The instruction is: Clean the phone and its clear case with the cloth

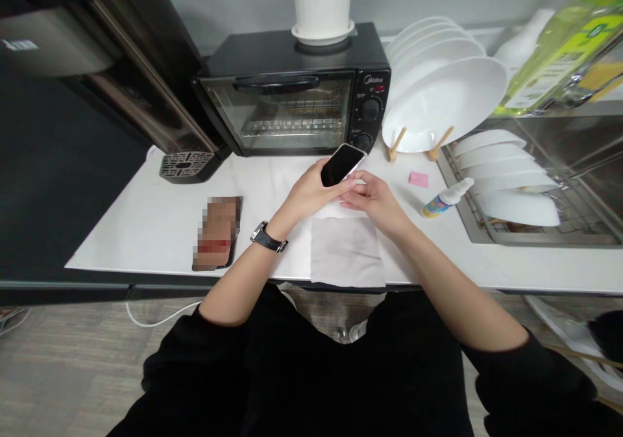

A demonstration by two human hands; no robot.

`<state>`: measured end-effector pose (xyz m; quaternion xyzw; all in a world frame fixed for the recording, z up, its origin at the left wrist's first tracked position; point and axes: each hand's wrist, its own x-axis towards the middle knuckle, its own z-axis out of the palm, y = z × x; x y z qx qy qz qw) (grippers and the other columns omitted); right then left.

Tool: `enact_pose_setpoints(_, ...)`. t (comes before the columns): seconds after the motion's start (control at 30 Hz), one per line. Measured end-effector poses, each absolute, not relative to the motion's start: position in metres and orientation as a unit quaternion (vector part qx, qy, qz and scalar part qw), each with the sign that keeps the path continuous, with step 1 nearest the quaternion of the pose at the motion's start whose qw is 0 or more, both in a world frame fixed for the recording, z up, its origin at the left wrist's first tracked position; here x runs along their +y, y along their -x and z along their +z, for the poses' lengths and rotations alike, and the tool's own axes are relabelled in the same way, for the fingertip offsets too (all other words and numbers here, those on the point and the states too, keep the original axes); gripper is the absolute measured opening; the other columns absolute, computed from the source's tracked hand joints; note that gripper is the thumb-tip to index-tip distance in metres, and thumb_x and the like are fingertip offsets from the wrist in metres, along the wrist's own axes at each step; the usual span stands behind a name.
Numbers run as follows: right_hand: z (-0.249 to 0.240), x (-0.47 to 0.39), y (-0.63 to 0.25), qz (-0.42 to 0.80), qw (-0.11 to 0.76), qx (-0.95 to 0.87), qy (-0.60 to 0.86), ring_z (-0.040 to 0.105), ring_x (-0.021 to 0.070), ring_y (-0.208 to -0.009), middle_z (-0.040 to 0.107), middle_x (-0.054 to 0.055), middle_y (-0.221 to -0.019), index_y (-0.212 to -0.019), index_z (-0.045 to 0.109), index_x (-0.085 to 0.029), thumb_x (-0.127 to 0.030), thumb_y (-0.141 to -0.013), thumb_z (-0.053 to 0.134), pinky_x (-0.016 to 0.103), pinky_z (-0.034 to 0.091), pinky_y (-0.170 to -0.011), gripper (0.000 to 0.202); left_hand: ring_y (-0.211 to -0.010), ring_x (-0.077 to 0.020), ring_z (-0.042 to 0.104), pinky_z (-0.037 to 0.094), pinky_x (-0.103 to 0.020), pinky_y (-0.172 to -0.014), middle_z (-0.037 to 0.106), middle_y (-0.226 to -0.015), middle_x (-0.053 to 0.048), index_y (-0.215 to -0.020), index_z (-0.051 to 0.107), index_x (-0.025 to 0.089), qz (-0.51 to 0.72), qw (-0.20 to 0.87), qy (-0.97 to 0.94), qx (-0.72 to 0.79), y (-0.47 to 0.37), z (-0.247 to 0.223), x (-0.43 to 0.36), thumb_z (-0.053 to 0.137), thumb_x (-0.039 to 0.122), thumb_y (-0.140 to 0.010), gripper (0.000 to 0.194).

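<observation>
My left hand [311, 189], with a black-strapped watch at the wrist, is wrapped round a smartphone [342, 165] whose dark screen faces up. The phone is tilted above the white counter, in front of the toaster oven. At its lower right end, the curled fingers of my right hand [370, 198] meet the phone and the left thumb; their tips are partly hidden. Just below both hands a light grey cloth [345, 252] lies flat, its near edge at the counter's front. A spray bottle [446, 198] with a white top and a small pink piece [418, 178] lie to the right.
A black toaster oven [292, 112] stands at the back with a white pot [322, 2] on top. Left are a drinks machine [185, 164] and a flat, pixelated item [217, 232]. Right are white plates [448, 99] in a wooden rack, and bowls [520, 206] in a sink.
</observation>
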<state>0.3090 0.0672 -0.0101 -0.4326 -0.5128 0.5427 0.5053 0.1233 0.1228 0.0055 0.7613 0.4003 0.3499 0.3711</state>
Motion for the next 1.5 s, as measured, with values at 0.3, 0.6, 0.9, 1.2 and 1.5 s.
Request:
enact_pose_setpoints(0.3, 0.004, 0.067, -0.338, 0.552, 0.533, -0.474, 0.432, 0.086, 0.0213, -0.097, 0.087, 0.0, -0.104, -0.12, 0.079, -0.03, -0.041, -0.083, 0.08, 0.041, 0.069, -0.1, 0.038, -0.14, -0.0342, 0.068, 0.054, -0.047, -0.117, 0.07, -0.154, -0.014, -0.156, 0.058, 0.022, 0.31, 0.189, -0.831, 0.422, -0.115, 0.012, 0.116, 0.088, 0.049, -0.085, 0.082)
enact_pose_setpoints(0.6, 0.004, 0.062, -0.342, 0.523, 0.503, -0.553, 0.409, 0.085, 0.023, -0.103, 0.087, 0.003, -0.11, -0.128, 0.077, -0.027, -0.054, -0.088, 0.086, 0.045, 0.069, -0.104, 0.049, -0.13, -0.0326, 0.071, 0.055, -0.043, -0.114, 0.073, -0.142, -0.009, -0.158, 0.057, 0.026, 0.308, 0.126, -0.858, 0.391, -0.102, 0.019, 0.113, 0.086, 0.054, -0.088, 0.08)
enact_pose_setpoints(0.9, 0.006, 0.063, -0.341, 0.497, 0.507, -0.564, 0.422, 0.083, 0.0209, -0.091, 0.084, 0.001, -0.094, -0.113, 0.075, -0.024, -0.037, -0.082, 0.086, 0.045, 0.071, -0.098, 0.035, -0.126, -0.0329, 0.071, 0.055, -0.041, -0.108, 0.073, -0.137, -0.01, -0.158, 0.058, 0.023, 0.284, 0.067, -0.874, 0.388, -0.104, 0.02, 0.111, 0.086, 0.057, -0.087, 0.083)
enact_pose_setpoints(1.2, 0.003, 0.064, -0.338, 0.505, 0.508, -0.55, 0.429, 0.081, 0.02, -0.083, 0.083, -0.001, -0.089, -0.105, 0.076, -0.026, -0.032, -0.077, 0.085, 0.044, 0.071, -0.092, 0.031, -0.137, -0.0332, 0.071, 0.054, -0.044, -0.118, 0.072, -0.153, -0.009, -0.156, 0.06, 0.025, 0.277, 0.098, -0.876, 0.382, -0.101, 0.02, 0.115, 0.09, 0.053, -0.081, 0.085)
enact_pose_setpoints(1.5, 0.003, 0.063, -0.335, 0.479, 0.542, -0.54, 0.431, 0.078, 0.0172, -0.077, 0.079, -0.002, -0.084, -0.095, 0.076, -0.026, -0.032, -0.077, 0.082, 0.036, 0.071, -0.084, 0.019, -0.148, -0.0334, 0.064, 0.049, -0.048, -0.127, 0.066, -0.162, -0.01, -0.16, 0.056, 0.025, 0.291, 0.174, -0.867, 0.366, -0.103, 0.017, 0.114, 0.094, 0.043, -0.076, 0.094)
